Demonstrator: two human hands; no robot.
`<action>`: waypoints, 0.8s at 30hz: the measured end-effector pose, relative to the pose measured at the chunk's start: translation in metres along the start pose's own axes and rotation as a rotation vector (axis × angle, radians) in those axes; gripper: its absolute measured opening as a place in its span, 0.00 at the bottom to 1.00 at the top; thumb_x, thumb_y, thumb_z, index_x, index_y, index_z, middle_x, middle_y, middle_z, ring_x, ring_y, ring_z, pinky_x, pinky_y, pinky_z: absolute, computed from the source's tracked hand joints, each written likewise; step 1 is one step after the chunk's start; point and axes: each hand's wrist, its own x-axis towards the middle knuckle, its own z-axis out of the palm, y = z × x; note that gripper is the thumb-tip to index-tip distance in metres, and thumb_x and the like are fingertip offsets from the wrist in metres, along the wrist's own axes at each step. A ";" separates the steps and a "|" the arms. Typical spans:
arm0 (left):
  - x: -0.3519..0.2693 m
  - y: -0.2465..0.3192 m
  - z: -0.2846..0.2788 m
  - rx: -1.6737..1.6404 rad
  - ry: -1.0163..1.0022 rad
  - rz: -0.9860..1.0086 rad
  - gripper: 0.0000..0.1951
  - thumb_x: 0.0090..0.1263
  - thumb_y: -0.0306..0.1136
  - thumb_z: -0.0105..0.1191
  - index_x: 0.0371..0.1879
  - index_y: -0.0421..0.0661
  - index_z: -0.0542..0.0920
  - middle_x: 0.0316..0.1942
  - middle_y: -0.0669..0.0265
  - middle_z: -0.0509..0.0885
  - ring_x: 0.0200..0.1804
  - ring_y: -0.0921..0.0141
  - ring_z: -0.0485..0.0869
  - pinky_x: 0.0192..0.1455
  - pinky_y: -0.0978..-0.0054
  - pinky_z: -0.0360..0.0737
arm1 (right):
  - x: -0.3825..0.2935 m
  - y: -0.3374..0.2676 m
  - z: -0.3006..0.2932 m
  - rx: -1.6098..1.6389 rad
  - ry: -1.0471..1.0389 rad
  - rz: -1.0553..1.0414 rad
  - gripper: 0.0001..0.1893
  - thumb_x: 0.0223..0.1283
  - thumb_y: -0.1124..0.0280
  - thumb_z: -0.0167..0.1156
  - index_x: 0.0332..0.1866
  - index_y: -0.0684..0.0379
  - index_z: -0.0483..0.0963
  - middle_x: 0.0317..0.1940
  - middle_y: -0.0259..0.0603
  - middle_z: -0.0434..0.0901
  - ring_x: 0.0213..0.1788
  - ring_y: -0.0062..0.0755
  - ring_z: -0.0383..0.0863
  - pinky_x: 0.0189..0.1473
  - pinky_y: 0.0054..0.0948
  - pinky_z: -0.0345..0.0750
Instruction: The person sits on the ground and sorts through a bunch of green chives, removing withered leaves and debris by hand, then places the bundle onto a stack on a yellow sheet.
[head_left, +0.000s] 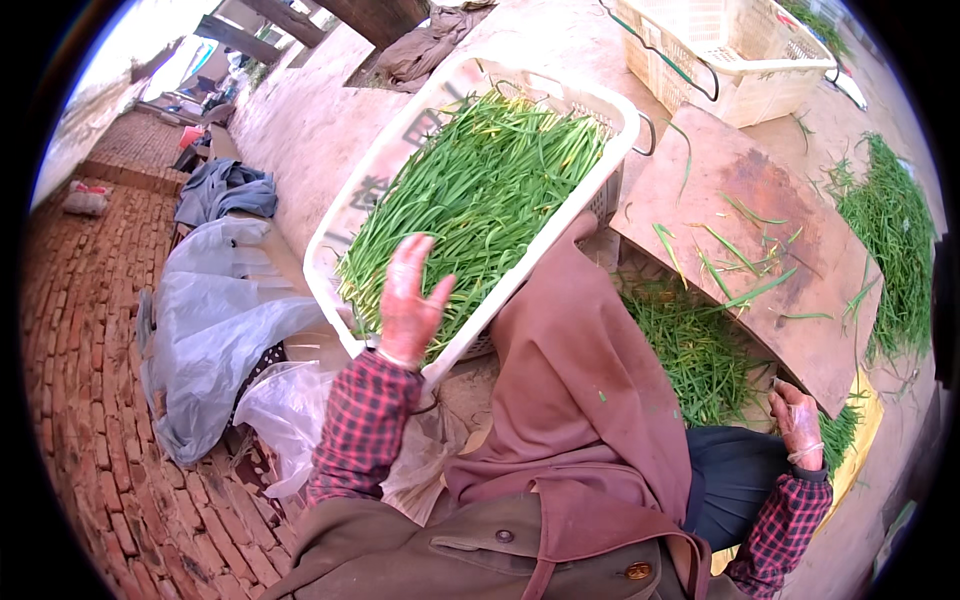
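My left hand (411, 304) is over the near left corner of a white plastic crate (480, 319), fingers spread above the green leafy stalks, likely garlic chives (480, 202), that fill it. Whether the palm touches the stalks is unclear. My right hand (796, 420) is beside the near corner of a worn wooden board (810, 345), its fingers curled; something small and pale may be at the fingertips. Loose green blades lie scattered on the board. Below the board's edge is a heap of green trimmings (694, 360). A reddish-brown apron (577, 360) covers my lap.
Another plastic crate (772, 82) stands at the back right. More loose greens (892, 255) lie beyond the board. Clear plastic sheeting (217, 322) and a blue-grey cloth (225, 191) lie on the left, by the brick paving (82, 337). Wooden posts (375, 19) rise at the back.
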 end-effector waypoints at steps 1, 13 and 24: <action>-0.010 -0.045 -0.002 0.166 -0.067 -0.078 0.41 0.54 0.32 0.74 0.69 0.41 0.69 0.68 0.50 0.73 0.70 0.54 0.72 0.72 0.61 0.70 | 0.004 -0.006 0.000 0.026 -0.001 0.000 0.15 0.68 0.67 0.60 0.50 0.70 0.79 0.26 0.44 0.80 0.27 0.31 0.81 0.32 0.30 0.77; -0.003 -0.289 0.022 -0.052 -0.650 -0.677 0.55 0.38 0.36 0.83 0.66 0.30 0.63 0.58 0.45 0.80 0.61 0.55 0.79 0.68 0.65 0.74 | 0.012 -0.018 0.005 0.144 -0.028 0.007 0.14 0.66 0.68 0.62 0.48 0.69 0.79 0.24 0.46 0.81 0.24 0.32 0.79 0.29 0.32 0.75; 0.056 -0.199 -0.035 -0.257 -0.816 -0.911 0.30 0.51 0.39 0.75 0.51 0.33 0.83 0.40 0.58 0.89 0.38 0.64 0.86 0.48 0.68 0.82 | 0.015 -0.024 0.003 0.076 -0.081 0.028 0.14 0.67 0.68 0.60 0.48 0.68 0.80 0.22 0.45 0.80 0.24 0.31 0.79 0.28 0.32 0.76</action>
